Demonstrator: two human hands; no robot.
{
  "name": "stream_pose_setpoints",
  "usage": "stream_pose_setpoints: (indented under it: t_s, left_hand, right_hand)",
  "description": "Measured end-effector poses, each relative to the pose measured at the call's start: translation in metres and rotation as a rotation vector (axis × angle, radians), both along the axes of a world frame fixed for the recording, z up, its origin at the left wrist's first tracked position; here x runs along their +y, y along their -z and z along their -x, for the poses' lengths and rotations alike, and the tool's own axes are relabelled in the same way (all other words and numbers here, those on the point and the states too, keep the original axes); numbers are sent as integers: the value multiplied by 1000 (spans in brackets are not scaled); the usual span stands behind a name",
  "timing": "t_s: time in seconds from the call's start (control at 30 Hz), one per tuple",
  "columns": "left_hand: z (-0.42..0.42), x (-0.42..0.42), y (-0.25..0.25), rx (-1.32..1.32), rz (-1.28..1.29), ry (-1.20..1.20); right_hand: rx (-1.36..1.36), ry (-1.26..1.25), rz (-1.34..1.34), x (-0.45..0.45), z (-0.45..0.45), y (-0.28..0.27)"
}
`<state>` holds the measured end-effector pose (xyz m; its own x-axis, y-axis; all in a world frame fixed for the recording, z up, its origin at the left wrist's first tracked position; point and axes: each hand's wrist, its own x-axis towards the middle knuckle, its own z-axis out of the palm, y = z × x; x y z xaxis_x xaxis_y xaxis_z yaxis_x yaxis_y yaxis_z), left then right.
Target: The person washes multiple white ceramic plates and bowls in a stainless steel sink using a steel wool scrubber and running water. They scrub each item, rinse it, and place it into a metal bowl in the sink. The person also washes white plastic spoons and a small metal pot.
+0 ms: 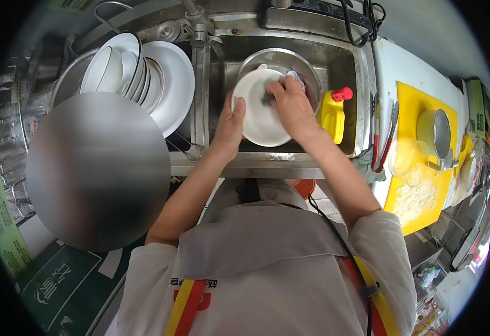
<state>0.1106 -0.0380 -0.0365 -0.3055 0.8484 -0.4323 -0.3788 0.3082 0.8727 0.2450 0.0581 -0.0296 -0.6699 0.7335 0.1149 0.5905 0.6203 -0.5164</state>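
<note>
Over the right basin of a steel sink, my left hand grips the left rim of a white plate or shallow bowl, thumb on its inner side. My right hand holds a dark scrubber, perhaps steel wool, against the inside of the dish. Behind the dish a round metal bowl stands in the basin, with small white pieces partly visible in it. A yellow bottle with a red cap is to the right of my right hand.
White plates and bowls are stacked at the left basin, near the faucet. Red-handled tongs lie right of the sink. A yellow cutting board bears flour and a metal pot. A blurred round patch hides the left side.
</note>
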Motion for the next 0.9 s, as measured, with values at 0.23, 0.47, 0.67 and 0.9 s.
stream_pose_setpoints:
  t_s: [0.23, 0.47, 0.67, 0.9]
  left_hand:
    - [0, -6, -10, -112, 36, 24]
    - [0, -2, -11, 59, -61, 38]
    - [9, 16, -7, 36, -89, -135]
    - [32, 32, -51, -39, 162, 124]
  right_hand:
    - [-63, 22, -27, -10, -7, -16]
    - [60, -116, 15, -5, -16, 0]
    - [145, -115, 150, -53, 0, -29]
    - [111, -322, -463, 1, -31, 12]
